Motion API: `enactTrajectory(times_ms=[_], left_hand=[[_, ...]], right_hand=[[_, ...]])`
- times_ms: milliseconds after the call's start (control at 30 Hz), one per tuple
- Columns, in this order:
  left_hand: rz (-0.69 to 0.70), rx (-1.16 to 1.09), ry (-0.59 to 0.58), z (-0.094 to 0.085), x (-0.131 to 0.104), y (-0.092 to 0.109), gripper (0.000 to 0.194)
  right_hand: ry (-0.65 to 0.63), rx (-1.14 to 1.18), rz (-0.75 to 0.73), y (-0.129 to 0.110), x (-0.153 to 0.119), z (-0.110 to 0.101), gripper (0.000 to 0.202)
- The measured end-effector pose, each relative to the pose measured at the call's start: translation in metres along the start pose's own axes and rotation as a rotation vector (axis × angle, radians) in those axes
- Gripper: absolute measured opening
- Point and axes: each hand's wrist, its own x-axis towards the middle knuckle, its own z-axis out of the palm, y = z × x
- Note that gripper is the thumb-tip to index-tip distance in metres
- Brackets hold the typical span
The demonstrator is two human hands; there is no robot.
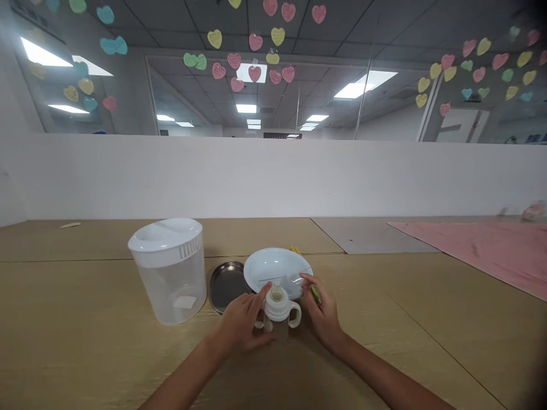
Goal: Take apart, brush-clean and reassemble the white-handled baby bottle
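A baby bottle (278, 310) stands upright before me, with a white collar, two side handles and its teat uncovered. My left hand (245, 320) curves round the bottle's left side, index finger up along the collar and thumb low in front. Just to the right, my right hand (320, 310) pinches what looks like a clear bottle cap (294, 279), hard to make out against the plate. A small green object (316, 294) shows by the palm of that hand; its kind is unclear. Behind the bottle lies a pale blue oval plate (273, 257).
A lidded translucent plastic bin (171, 285) stands on the left, beside a round dark metal pan (229, 285). Something yellow (294, 249) pokes out behind the plate. A pink cloth (478, 245) covers the far right of the table, below a white wall (273, 176).
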Motion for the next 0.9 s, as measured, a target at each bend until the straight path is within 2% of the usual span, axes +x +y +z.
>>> enactTrajectory(times_ms=[200,433,533,667,767,833,900], left_hand=[[-0.027,0.025,-0.008,-0.001,-0.001,0.001,0.092],[-0.057,-0.001,-0.027,-0.001,-0.001,0.000,0.089],[-0.153,-0.076,-0.069,-0.003,0.001,0.005,0.080],[-0.310,-0.278,-0.123,-0.007,0.006,0.018,0.064],[-0.387,-0.443,-0.148,-0.010,0.010,0.027,0.054],[-0.444,-0.531,-0.173,-0.011,0.012,0.031,0.042],[-0.495,-0.616,-0.194,-0.012,0.015,0.033,0.032]], right_hand=[[-0.067,-0.123,-0.009,-0.002,0.003,0.006,0.027],[-0.117,-0.225,-0.102,-0.001,0.005,0.005,0.024],[-0.096,-0.255,-0.209,-0.008,0.005,-0.001,0.023],[-0.181,-0.203,-0.392,-0.029,-0.001,-0.001,0.024],[-0.155,-0.181,-0.353,-0.041,-0.008,0.007,0.035],[-0.138,-0.143,-0.292,-0.044,-0.011,0.010,0.035],[-0.143,-0.099,-0.292,-0.043,-0.010,0.010,0.032]])
